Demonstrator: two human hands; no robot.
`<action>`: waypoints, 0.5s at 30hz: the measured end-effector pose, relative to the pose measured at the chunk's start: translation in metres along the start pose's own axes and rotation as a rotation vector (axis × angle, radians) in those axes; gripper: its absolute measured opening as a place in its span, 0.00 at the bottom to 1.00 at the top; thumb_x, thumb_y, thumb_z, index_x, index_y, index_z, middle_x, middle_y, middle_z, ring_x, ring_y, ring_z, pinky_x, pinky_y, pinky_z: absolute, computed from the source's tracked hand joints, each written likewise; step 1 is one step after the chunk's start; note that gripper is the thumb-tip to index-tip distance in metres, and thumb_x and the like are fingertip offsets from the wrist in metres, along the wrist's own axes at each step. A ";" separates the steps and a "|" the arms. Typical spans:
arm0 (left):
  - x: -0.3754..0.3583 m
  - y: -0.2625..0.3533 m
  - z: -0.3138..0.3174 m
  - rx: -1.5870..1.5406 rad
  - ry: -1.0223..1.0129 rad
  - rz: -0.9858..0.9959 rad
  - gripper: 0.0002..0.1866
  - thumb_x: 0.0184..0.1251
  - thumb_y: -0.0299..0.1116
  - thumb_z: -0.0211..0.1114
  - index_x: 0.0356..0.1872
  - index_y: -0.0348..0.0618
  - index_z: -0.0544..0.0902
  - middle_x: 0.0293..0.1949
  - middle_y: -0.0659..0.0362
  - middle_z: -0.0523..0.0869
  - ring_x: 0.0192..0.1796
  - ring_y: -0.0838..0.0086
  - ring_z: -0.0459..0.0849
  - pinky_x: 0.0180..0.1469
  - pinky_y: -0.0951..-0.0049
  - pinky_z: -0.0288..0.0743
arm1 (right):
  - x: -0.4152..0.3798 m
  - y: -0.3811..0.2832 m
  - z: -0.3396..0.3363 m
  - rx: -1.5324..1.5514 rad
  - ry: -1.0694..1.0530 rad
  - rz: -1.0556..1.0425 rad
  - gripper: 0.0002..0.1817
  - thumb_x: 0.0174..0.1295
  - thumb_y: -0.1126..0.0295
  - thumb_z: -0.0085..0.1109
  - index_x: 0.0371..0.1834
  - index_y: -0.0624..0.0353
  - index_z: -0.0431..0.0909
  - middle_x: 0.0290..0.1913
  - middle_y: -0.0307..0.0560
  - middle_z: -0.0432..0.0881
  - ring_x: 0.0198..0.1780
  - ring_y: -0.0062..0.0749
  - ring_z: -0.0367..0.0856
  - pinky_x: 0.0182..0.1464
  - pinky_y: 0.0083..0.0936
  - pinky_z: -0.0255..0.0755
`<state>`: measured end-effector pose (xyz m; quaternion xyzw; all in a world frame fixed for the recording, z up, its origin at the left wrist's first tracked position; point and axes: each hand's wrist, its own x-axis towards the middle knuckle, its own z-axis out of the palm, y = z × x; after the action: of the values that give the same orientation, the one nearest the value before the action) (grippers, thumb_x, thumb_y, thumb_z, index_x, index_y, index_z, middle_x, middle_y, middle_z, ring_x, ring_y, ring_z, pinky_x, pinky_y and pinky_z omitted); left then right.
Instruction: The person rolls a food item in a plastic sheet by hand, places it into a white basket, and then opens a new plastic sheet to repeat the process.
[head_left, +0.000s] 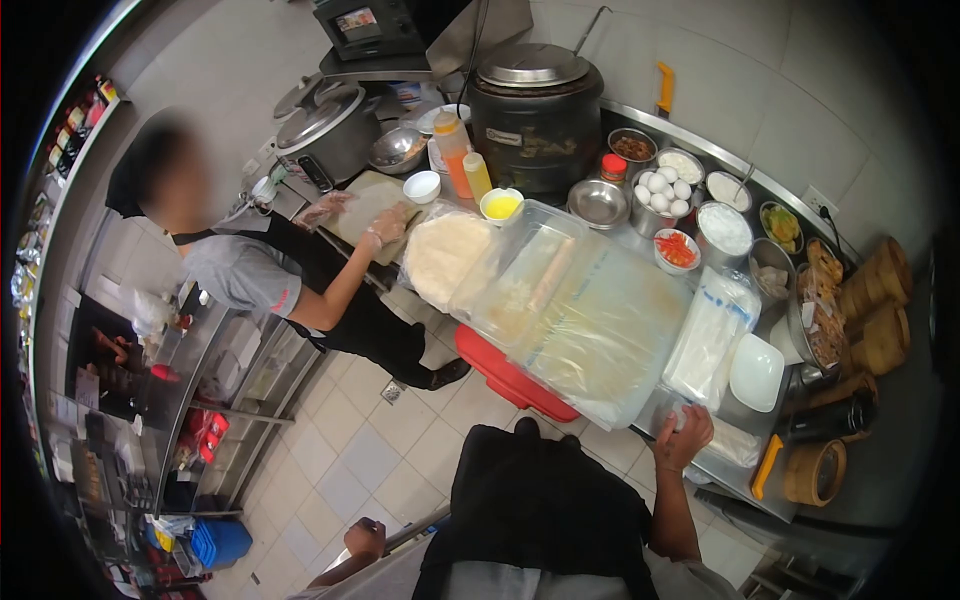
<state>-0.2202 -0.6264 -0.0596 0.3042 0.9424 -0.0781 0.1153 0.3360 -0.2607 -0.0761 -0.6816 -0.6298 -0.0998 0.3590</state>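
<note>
My right hand [685, 438] is at the near right edge of the counter, its fingers closed on a piece of clear plastic [668, 408]. Just beyond it lies a plastic-wrapped white pack [712, 325], with a square white bowl [757, 372] to the right. A plastic-covered board [610, 330] is left of the pack. Against it rests a clear plastic tray [525, 275] with a pale roll inside. Flat round dough [450, 262] under plastic lies farther left. Low at my left side, away from the counter, my left hand [365, 538] is curled closed with nothing visible in it.
A co-worker [240, 260] in plastic gloves stands at the left by a board [365, 210]. A large black soup warmer [535, 120] is at the back. Eggs [663, 190], red peppers [677, 249] and steamers [815, 473] line the right. A red lid [510, 380] juts below the counter.
</note>
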 end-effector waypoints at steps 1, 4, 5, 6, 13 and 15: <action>0.000 -0.001 0.001 -0.001 0.001 -0.005 0.15 0.64 0.48 0.66 0.34 0.49 0.91 0.32 0.51 0.92 0.37 0.53 0.91 0.45 0.53 0.84 | 0.000 0.000 0.001 0.004 -0.001 -0.003 0.17 0.66 0.63 0.62 0.53 0.62 0.78 0.60 0.56 0.76 0.66 0.57 0.71 0.71 0.55 0.57; 0.000 -0.001 0.001 -0.007 0.015 0.002 0.14 0.63 0.47 0.66 0.33 0.49 0.91 0.31 0.52 0.92 0.36 0.54 0.91 0.45 0.54 0.84 | 0.000 0.001 0.002 -0.005 0.008 -0.005 0.17 0.66 0.63 0.62 0.53 0.62 0.78 0.60 0.56 0.76 0.66 0.56 0.71 0.71 0.55 0.58; 0.000 0.001 -0.001 -0.003 0.003 0.001 0.14 0.63 0.47 0.66 0.33 0.49 0.91 0.31 0.53 0.92 0.36 0.54 0.91 0.44 0.54 0.84 | 0.000 0.002 0.002 -0.009 0.002 -0.001 0.17 0.66 0.63 0.62 0.53 0.62 0.78 0.60 0.55 0.76 0.67 0.56 0.71 0.71 0.55 0.58; 0.000 0.002 -0.003 0.002 -0.009 0.001 0.14 0.63 0.47 0.66 0.33 0.49 0.91 0.30 0.53 0.92 0.35 0.55 0.91 0.44 0.54 0.84 | -0.001 0.002 0.002 -0.013 -0.004 0.004 0.17 0.66 0.63 0.62 0.52 0.62 0.78 0.60 0.55 0.77 0.67 0.56 0.71 0.71 0.55 0.58; 0.002 -0.001 0.001 -0.005 -0.013 0.008 0.13 0.64 0.46 0.66 0.33 0.49 0.91 0.30 0.53 0.92 0.35 0.55 0.91 0.44 0.55 0.84 | 0.000 0.000 0.001 -0.004 -0.010 0.023 0.16 0.67 0.64 0.62 0.52 0.62 0.78 0.60 0.55 0.76 0.67 0.56 0.71 0.71 0.54 0.58; 0.003 -0.002 0.003 0.037 -0.017 -0.007 0.14 0.64 0.46 0.66 0.34 0.49 0.91 0.31 0.52 0.92 0.36 0.54 0.91 0.44 0.54 0.84 | 0.000 0.000 0.000 0.006 -0.012 0.019 0.16 0.67 0.64 0.62 0.51 0.62 0.79 0.60 0.55 0.76 0.67 0.56 0.71 0.71 0.54 0.58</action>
<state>-0.2227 -0.6271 -0.0634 0.3022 0.9408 -0.0985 0.1176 0.3358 -0.2603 -0.0759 -0.6871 -0.6258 -0.0905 0.3578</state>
